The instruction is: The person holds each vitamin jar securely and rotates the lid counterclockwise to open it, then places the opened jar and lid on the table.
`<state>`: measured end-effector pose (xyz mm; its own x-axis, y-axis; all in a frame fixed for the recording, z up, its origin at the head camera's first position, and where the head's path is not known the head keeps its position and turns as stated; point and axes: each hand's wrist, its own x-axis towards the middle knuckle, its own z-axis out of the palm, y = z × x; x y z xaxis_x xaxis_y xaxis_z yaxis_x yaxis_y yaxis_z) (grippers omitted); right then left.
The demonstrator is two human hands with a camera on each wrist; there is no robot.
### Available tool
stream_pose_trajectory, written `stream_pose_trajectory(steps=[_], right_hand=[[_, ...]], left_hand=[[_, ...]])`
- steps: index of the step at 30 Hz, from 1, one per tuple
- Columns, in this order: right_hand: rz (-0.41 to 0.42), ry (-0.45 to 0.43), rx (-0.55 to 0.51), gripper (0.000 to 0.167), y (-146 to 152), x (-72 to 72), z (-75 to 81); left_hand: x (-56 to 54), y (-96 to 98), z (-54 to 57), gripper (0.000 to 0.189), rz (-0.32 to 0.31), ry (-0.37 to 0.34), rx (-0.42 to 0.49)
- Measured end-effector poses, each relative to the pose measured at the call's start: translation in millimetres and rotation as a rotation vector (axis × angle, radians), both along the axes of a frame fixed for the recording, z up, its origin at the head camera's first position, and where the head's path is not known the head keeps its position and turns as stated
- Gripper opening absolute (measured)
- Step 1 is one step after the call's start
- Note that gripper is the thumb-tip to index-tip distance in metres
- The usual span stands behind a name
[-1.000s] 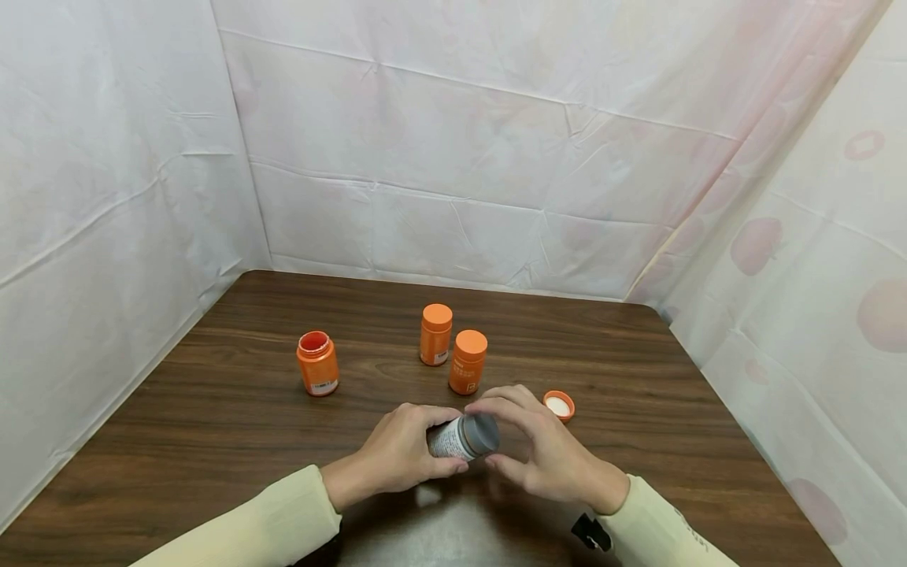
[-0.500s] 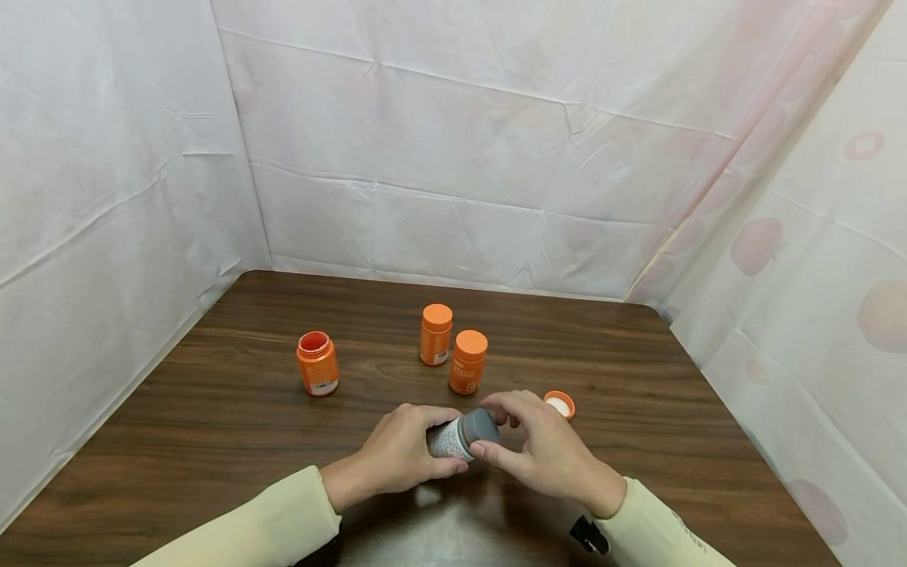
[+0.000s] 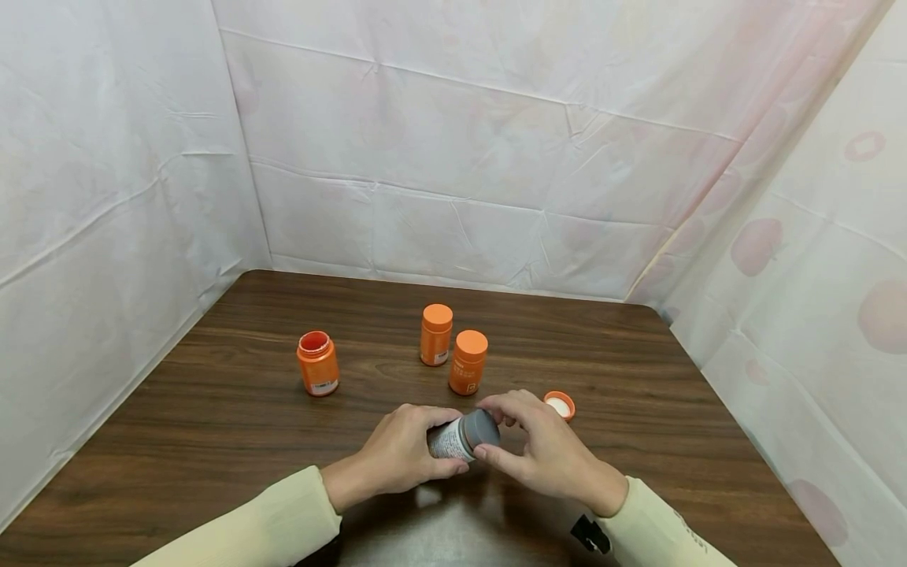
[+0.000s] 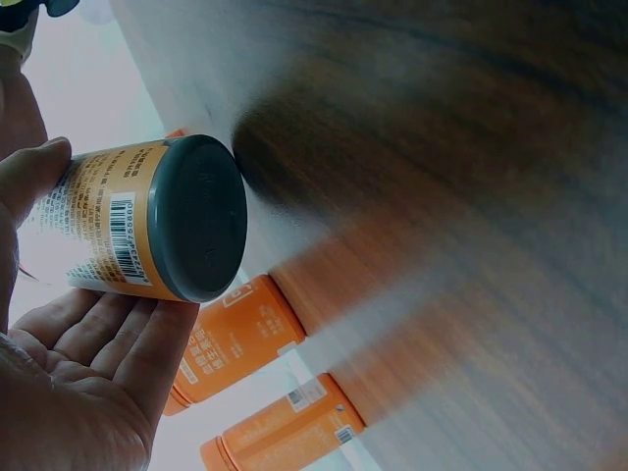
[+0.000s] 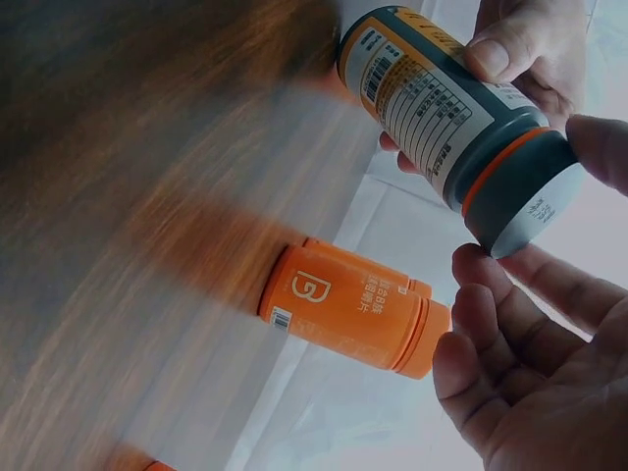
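Observation:
My left hand (image 3: 398, 450) grips a dark grey-green pill bottle (image 3: 449, 440) with a white and yellow label. The bottle is tilted, its capped end toward the right. My right hand (image 3: 551, 450) holds the grey bottle cap (image 3: 483, 428) at its rim, thumb on one side and fingertips on the other. In the right wrist view an orange ring shows beneath the cap (image 5: 525, 201), which sits on the bottle. The left wrist view shows the bottle's dark base (image 4: 201, 218), held off the table.
Two capped orange bottles, one farther back (image 3: 435, 335) and one nearer (image 3: 468, 362), stand beyond my hands. An uncapped orange bottle (image 3: 318, 366) stands to the left. An orange lid (image 3: 560, 405) lies inside up just beyond my right hand. White cloth (image 3: 453, 157) surrounds the wooden table (image 3: 212, 441).
My right hand's fingers have shifted around the cap, the thumb moving up onto its near side. The left hand and the bottle stay almost still.

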<state>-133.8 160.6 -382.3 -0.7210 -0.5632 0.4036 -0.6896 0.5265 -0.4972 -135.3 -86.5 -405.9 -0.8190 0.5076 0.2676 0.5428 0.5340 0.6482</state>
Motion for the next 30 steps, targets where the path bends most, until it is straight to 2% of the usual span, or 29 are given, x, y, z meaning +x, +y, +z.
stream_pose_trajectory(steps=[8,18,24,30], right_hand=[[0.126,0.053,-0.017,0.055,2.8,-2.4,2.0],[0.21,0.091,-0.027,0.065,4.7,-5.0,2.1],[0.202,0.082,-0.028,0.064,3.6,-4.2,3.4],[0.087,0.026,-0.014,0.056,1.8,-1.3,3.1]], left_hand=[[0.0,-0.5,0.2,0.039,-0.005,0.002,0.004],[-0.2,-0.8,-0.5,0.042,-0.003,0.0,-0.001],[-0.3,-0.9,-0.2,0.04,-0.002,0.002,-0.002],[-0.3,-0.6,0.6,0.039,-0.003,-0.001,0.002]])
